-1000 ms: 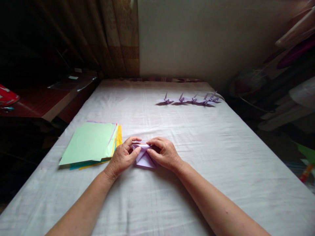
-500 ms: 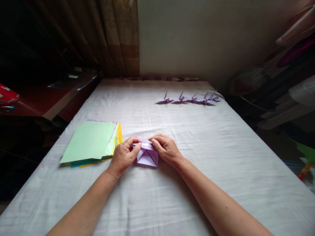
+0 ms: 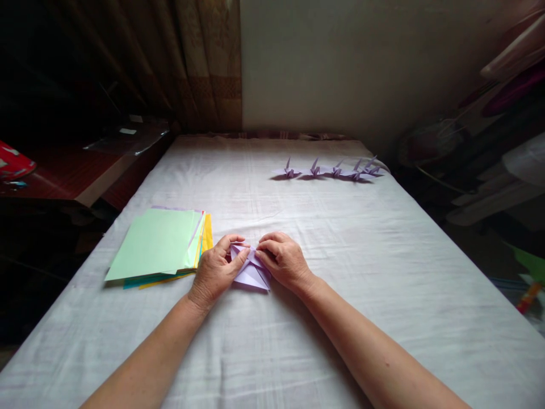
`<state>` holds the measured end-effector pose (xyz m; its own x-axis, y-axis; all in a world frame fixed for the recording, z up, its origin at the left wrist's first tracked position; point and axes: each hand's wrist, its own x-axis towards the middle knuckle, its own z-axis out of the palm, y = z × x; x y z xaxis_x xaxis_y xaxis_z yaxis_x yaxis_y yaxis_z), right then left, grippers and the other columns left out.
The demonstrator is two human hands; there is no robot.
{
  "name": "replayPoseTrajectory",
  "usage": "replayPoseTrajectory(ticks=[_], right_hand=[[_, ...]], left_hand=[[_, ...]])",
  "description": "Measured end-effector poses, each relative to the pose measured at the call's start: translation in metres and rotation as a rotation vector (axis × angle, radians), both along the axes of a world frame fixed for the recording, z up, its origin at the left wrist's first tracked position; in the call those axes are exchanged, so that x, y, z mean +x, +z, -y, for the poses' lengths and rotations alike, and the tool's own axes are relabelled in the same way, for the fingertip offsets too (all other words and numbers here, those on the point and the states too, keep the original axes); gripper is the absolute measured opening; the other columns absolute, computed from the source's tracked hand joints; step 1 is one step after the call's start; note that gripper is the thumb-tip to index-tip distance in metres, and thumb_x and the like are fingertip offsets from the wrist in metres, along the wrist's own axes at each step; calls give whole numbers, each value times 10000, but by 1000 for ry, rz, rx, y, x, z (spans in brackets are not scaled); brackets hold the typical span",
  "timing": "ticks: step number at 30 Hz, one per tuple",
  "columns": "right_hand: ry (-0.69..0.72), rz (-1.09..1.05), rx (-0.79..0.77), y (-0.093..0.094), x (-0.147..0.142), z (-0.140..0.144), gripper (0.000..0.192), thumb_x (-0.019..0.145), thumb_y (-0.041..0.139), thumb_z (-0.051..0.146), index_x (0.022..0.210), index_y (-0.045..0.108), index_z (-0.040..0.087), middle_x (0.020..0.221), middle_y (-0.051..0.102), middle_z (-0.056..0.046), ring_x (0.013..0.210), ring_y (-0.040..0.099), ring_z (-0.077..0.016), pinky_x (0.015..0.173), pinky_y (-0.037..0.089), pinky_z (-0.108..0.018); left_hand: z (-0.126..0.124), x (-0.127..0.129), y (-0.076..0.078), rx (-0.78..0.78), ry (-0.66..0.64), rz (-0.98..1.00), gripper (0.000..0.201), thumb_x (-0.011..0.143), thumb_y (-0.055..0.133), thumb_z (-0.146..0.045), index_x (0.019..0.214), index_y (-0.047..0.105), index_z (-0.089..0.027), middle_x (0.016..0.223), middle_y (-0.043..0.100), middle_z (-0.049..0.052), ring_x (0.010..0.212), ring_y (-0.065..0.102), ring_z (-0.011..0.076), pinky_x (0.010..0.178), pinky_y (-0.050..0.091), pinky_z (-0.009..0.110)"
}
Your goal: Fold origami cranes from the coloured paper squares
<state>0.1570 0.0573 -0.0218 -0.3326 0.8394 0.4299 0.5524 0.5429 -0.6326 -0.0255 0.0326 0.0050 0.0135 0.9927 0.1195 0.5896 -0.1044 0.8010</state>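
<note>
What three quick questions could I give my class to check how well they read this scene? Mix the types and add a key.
1. True or false: the left hand and the right hand both touch the purple folded paper.
2. Which colour tops the paper stack: (a) yellow, (b) light green, (c) red?
3. Fill in: the purple origami cranes stand near the far ____ corner of the pale cloth.

Key: 1. True; 2. (b); 3. right.
</note>
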Motion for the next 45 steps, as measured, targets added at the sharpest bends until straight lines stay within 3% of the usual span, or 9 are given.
replayPoseTrajectory(ticks=[4, 11, 16, 23, 27, 31, 36, 40, 45], right_hand=[[2, -47, -95, 7, 4, -3, 148, 879, 591, 205, 796, 712, 217, 890, 701, -50, 859, 644, -168, 815, 497, -294], [69, 5, -711, 37, 20, -3, 263, 875, 542, 277, 682, 696, 187, 562, 621, 22, 511, 533, -109, 492, 387, -213], [94, -4, -1006, 51, 16, 5, 302, 874, 533, 305, 655, 677, 155, 651, 689, -4, 481, 518, -77, 486, 380, -190], [7, 55, -974, 51, 9, 9, 197, 824, 612, 319, 938, 685, 176, 684, 713, 1, 514, 567, -103, 530, 400, -209], [-49, 149, -849, 54, 7, 13, 401, 787, 651, 242, 1181, 609, 176, 649, 684, 29, 558, 598, -123, 591, 403, -223], [-100, 306, -687, 53, 5, 17, 491, 775, 653, 224, 1257, 570, 178, 708, 690, 9, 676, 630, -163, 631, 386, -242], [-70, 384, -585, 53, 8, 16, 414, 781, 652, 233, 1190, 598, 204, 718, 689, 9, 674, 617, -165, 608, 354, -247], [-83, 175, -456, 52, 9, 11, 86, 855, 596, 238, 882, 670, 204, 707, 673, 21, 599, 556, -107, 600, 365, -220], [45, 212, -395, 40, -1, 6, 131, 867, 596, 210, 769, 683, 196, 717, 679, 11, 630, 556, -104, 610, 358, -213]], left_hand=[[-1, -2, -1, -19, 43, -51, 317, 844, 549, -443, 1035, 641, -207, 565, 606, -50, 452, 484, 106, 479, 384, 203], [-5, -3, -6, 27, 57, 7, 299, 875, 515, -401, 1108, 564, -220, 892, 752, 18, 703, 681, 160, 681, 518, 254], [-5, -2, -5, 77, 45, 0, 287, 885, 503, -395, 1108, 556, -221, 937, 762, 27, 800, 713, 176, 781, 541, 285], [-3, -2, -8, 150, 51, -23, 246, 901, 503, -351, 1108, 547, -227, 936, 765, 23, 846, 724, 173, 815, 547, 286], [-2, -1, -8, 173, 38, -48, 239, 915, 500, -337, 1126, 540, -233, 953, 766, 24, 862, 726, 171, 817, 547, 285], [-3, 0, -6, 176, -11, -74, 251, 924, 497, -334, 1155, 524, -239, 998, 764, 26, 907, 726, 173, 826, 544, 285], [-6, -1, -5, 118, -46, -74, 250, 923, 490, -333, 1152, 526, -240, 979, 770, 26, 918, 729, 182, 817, 544, 289], [-6, -1, -5, 68, -56, -76, 280, 907, 511, -339, 1171, 530, -249, 974, 773, 16, 899, 733, 189, 796, 541, 288], [-7, -1, -1, 27, -42, -73, 317, 880, 544, -360, 1177, 559, -250, 903, 776, 9, 780, 728, 187, 732, 526, 274]])
